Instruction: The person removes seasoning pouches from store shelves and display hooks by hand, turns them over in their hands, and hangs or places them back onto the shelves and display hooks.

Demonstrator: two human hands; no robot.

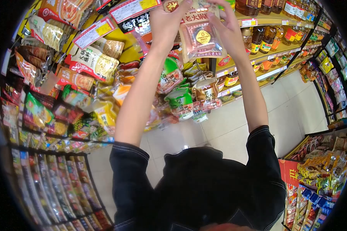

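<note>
A beige packet of hotpot seasoning [200, 37] with a clear window hangs upright at the top middle, between my two hands. My left hand [169, 18] pinches its upper left edge. Fingers of my right hand [228, 24] close on its upper right side, thumb across the front. Both arms are stretched out, and the top of the packet is partly covered by my fingers. Below it on the rack hang green seasoning packets [178, 101] and a beige and red packet [206, 92] of similar look.
Hanging food packets [92, 63] fill the rack on the left, with price tags [94, 32] above. Bottles [268, 39] stand on yellow shelves at the right. A low display of bagged goods [321, 169] is at lower right, over a tiled floor [285, 104].
</note>
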